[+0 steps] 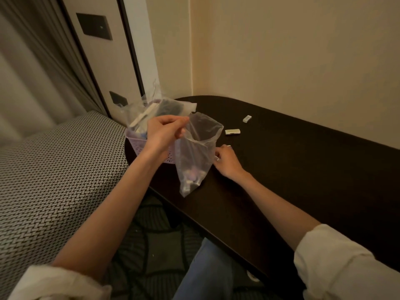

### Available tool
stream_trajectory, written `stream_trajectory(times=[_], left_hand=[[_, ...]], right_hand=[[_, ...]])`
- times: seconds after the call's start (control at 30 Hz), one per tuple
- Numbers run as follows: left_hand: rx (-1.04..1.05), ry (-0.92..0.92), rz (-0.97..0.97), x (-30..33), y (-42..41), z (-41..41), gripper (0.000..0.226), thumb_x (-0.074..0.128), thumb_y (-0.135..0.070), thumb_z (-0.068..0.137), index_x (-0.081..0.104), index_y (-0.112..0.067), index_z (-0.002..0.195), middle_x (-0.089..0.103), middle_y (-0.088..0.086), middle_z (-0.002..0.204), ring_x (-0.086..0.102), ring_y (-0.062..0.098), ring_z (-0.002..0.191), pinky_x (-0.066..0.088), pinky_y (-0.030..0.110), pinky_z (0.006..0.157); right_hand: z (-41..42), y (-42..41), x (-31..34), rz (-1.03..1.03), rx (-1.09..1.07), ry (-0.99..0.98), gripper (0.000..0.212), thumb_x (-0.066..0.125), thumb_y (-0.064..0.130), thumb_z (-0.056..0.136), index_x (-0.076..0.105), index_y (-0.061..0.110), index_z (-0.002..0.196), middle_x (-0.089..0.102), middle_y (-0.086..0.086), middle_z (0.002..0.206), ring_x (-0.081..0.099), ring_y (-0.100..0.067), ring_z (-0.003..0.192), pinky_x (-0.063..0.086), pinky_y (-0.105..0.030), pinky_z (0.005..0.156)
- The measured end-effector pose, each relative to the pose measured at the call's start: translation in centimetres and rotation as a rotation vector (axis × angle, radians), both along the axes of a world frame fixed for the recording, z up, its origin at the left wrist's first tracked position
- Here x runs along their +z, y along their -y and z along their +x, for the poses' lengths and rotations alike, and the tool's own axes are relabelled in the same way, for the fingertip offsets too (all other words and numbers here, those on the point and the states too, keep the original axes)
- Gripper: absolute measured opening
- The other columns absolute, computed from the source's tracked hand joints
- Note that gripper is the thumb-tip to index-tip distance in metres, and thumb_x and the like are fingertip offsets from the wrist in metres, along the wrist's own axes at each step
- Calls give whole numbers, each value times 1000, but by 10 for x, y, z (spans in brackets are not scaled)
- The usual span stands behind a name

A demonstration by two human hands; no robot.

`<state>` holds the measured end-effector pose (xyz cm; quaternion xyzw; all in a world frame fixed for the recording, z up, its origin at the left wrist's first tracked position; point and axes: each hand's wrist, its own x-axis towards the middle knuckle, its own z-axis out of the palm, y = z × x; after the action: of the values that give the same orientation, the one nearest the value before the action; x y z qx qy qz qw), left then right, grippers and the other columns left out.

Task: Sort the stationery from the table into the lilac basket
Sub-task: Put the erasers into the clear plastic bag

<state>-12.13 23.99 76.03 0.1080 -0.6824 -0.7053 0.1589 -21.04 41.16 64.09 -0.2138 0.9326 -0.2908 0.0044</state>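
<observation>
My left hand (165,130) pinches the rim of a clear plastic bag (194,152) and holds it up over the dark table (303,169); small pale items lie in the bag's bottom. The lilac basket (140,148) stands at the table's left end behind that hand, filled with other clear bags and stationery. My right hand (226,162) rests low on the table beside the bag, fingers curled round a small white item that is mostly hidden. Two small white erasers lie further back, one (232,132) nearer and one (247,119) by the wall.
A bed with a woven black-and-white cover (54,180) lies left of the table. The cream wall (303,61) runs behind the table. My knee in jeans (207,273) is under the table's front edge.
</observation>
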Motion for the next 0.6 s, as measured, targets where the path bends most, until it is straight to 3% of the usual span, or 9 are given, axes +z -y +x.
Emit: stream_trajectory(times=[0.07, 0.17, 0.23, 0.4, 0.6], left_hand=[[-9, 7, -1, 0, 1, -3, 7, 72, -11, 84, 73, -5, 87, 64, 2, 66, 56, 7, 56, 48, 20, 59], [-22, 11, -2, -2, 4, -5, 7, 72, -11, 84, 73, -5, 86, 63, 1, 64, 55, 7, 56, 48, 21, 59], [-25, 15, -1, -2, 4, -6, 7, 72, -11, 84, 73, -4, 86, 63, 1, 63, 55, 7, 55, 48, 21, 59], [-46, 20, -26, -2, 2, -9, 6, 72, -13, 84, 74, -7, 85, 66, 5, 71, 57, 9, 60, 50, 24, 66], [-63, 18, -36, -4, 1, -12, 5, 72, -13, 85, 74, -9, 83, 66, 7, 73, 57, 11, 62, 49, 25, 66]], right_hand=[[-3, -1, 4, -77, -65, -25, 10, 59, 22, 93, 63, 29, 87, 55, -2, 101, 52, -15, 94, 40, -29, 77], [-9, -7, 15, -195, -296, -149, 26, 62, 18, 91, 65, 15, 117, 56, -5, 119, 54, -17, 110, 46, -30, 92], [-14, -11, 18, -200, -362, -111, 30, 64, 18, 90, 63, 13, 120, 56, -7, 123, 57, -20, 112, 49, -33, 95], [-15, -15, 5, 9, -358, -85, 35, 64, 15, 90, 58, 14, 124, 50, -11, 125, 50, -24, 116, 45, -33, 94], [-17, -17, 2, -17, -369, -46, 38, 63, 12, 90, 58, 17, 127, 53, -9, 127, 51, -23, 118, 46, -36, 98]])
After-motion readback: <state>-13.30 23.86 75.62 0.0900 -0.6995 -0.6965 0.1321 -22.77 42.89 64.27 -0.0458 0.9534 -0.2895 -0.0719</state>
